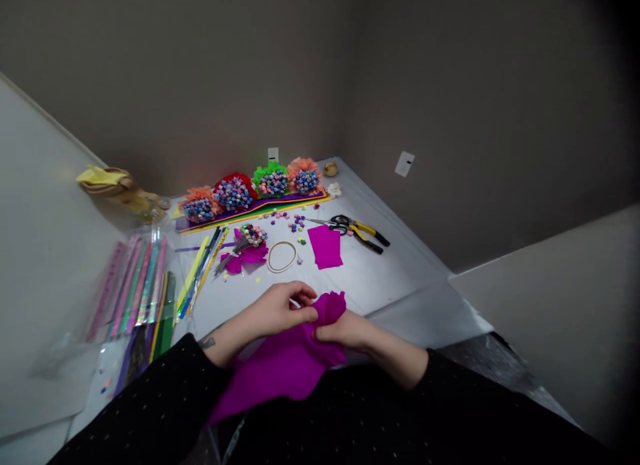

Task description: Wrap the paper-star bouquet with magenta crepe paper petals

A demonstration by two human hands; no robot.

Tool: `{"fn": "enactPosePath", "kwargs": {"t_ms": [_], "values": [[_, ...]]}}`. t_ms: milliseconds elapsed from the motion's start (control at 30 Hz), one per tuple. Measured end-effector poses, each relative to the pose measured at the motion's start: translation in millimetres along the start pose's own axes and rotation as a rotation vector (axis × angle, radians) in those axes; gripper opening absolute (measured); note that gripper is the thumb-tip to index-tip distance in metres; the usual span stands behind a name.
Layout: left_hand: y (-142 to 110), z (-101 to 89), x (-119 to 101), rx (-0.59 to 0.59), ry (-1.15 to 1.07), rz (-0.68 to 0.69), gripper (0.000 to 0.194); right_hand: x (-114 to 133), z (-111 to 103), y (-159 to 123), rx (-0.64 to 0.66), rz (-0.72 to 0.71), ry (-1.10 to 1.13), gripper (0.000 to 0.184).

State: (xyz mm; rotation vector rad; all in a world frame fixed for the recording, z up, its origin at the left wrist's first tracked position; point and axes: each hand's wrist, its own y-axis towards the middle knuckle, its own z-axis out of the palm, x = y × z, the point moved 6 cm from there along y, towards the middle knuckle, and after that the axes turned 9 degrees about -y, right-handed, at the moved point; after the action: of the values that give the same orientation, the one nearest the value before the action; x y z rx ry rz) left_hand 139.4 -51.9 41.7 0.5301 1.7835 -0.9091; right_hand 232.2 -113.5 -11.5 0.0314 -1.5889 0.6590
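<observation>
A magenta crepe paper sheet [285,365] hangs over my lap at the table's front edge, its upper edge gathered into ruffles. My right hand [345,331] grips that ruffled end, thumb on top. My left hand [287,309] pinches the paper's edge between thumb and fingers, just left of the right hand. Beyond them on the table lie several cut magenta paper pieces [326,247], a thin ring-shaped band [281,257] and a bundle of wire stems with shiny beaded tips [250,237] resting on magenta paper.
Black scissors [341,223] and yellow-handled pliers [369,237] lie right of centre. Several paper-ruffled bouquets [234,193] line the back near the wall. Plastic-bagged paper strips [133,285] and loose strips [200,271] are at left. Small coloured stars [295,221] are scattered about.
</observation>
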Motion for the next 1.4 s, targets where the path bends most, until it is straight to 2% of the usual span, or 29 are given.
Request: {"fn": "enactPosePath", "kwargs": {"t_ms": [167,367,500,600,700,800,900,1100,1267,1400], "values": [[-4.9,3.0,-1.6,0.019,0.213,0.023,0.013,-5.6,3.9,0.8,0.064,0.009,0.003,0.015],[-1.7,8.4,-17.4,0.023,0.285,0.088,0.011,-15.1,7.8,3.0,0.075,0.082,-0.131,0.033],[0.9,11.0,-18.9,0.009,0.224,0.063,0.01,-13.4,8.5,3.4,0.069,0.069,-0.172,0.035],[1.9,6.8,-15.2,-0.065,0.111,0.043,0.009,-9.2,7.1,2.9,0.055,0.058,-0.172,0.025],[0.3,-2.0,-6.6,-0.131,-0.003,0.031,0.02,-6.5,4.1,2.1,0.024,0.068,-0.125,0.02],[-2.9,-4.0,3.8,-0.062,0.036,0.008,0.034,-3.6,3.5,1.9,0.02,0.03,-0.016,0.022],[-5.9,-2.8,8.2,-0.014,0.167,-0.005,0.019,-6.0,3.4,1.9,0.016,0.052,-0.018,0.019],[-6.2,3.9,-13.5,-0.009,0.326,0.104,0.014,-6.6,8.3,2.4,0.069,0.067,-0.133,0.017],[-4.3,8.6,-24.7,0.03,0.49,0.13,0.016,-2.5,11.3,3.6,0.042,-0.054,-0.059,0.031],[-3.5,10.3,-22.8,0.074,0.446,0.146,0.016,-8.3,10.2,4.4,0.031,-0.057,-0.04,0.041]]}}
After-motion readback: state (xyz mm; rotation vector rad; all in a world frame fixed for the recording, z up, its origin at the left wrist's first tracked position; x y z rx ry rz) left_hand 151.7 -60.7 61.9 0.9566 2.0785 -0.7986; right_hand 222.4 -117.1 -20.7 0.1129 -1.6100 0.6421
